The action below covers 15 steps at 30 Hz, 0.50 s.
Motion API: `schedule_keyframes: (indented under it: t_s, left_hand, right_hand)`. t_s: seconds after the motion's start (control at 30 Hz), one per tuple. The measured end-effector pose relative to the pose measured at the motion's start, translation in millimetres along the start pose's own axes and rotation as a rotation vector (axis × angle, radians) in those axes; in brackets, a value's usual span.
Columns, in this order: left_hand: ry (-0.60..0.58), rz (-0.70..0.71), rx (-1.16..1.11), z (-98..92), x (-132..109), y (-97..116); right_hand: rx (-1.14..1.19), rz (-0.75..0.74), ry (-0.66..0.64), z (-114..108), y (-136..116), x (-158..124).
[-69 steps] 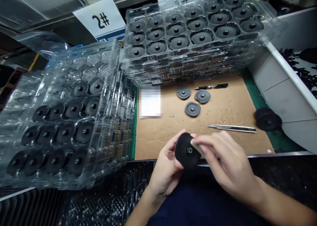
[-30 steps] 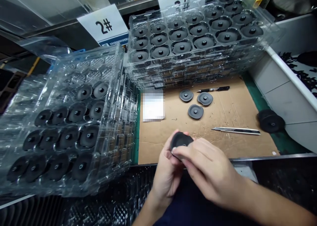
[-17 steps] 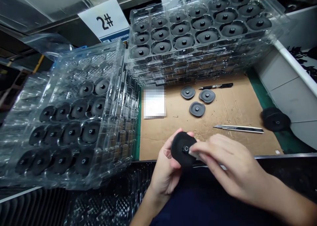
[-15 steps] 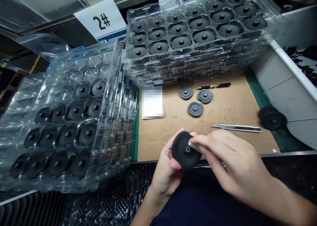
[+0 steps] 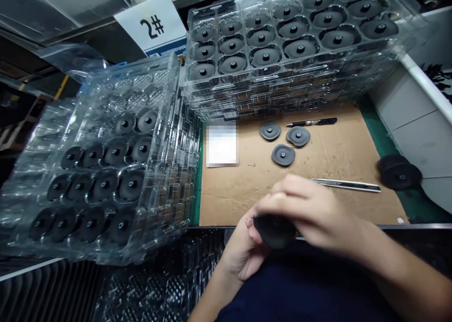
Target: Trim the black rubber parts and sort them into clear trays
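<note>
Your left hand (image 5: pixel 243 253) and right hand (image 5: pixel 310 209) clamp a black disc (image 5: pixel 274 231) together above the near edge of the cardboard sheet (image 5: pixel 226 195). Open cardboard lies farther out; a utility knife (image 5: pixel 346 185) lies right, and stacked clear trays (image 5: pixel 187 171) block left.

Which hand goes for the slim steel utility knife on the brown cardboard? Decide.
Probably the right hand: it lies nearer the slim steel utility knife, while the left hand cradles the black round disc from below.
</note>
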<state>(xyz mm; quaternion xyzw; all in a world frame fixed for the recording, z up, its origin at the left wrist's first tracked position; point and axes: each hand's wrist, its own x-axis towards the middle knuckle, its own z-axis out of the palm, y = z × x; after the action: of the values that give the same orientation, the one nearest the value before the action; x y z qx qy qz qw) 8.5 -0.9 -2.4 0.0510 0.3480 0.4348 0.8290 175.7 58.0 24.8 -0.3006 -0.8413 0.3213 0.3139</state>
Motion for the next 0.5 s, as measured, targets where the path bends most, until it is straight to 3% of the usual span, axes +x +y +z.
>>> schedule_keyframes:
  t_s: [0.1,0.17,0.33,0.4,0.5]
  left_hand:
    - [-0.089,-0.053,-0.053,-2.8,-3.1,3.2]
    - [-0.125,-0.069,-0.088,-7.4,-5.0,5.9]
    - [-0.164,-0.079,-0.124,-17.5,-6.4,8.9]
    - [-0.167,-0.092,-0.118,-16.8,-5.9,9.1]
    - [-0.146,-0.102,-0.084,-11.2,-3.7,7.8]
  right_hand:
    - [-0.052,0.275,0.067,2.2,19.0,-10.5]
    - [-0.025,0.435,0.03,15.0,31.9,-27.8]
    - [0.089,0.567,-0.053,56.8,51.3,-72.8]
    - [0.078,0.597,-0.01,53.4,46.3,-73.2]
    - [-0.017,0.552,0.179,26.1,20.6,-50.6]
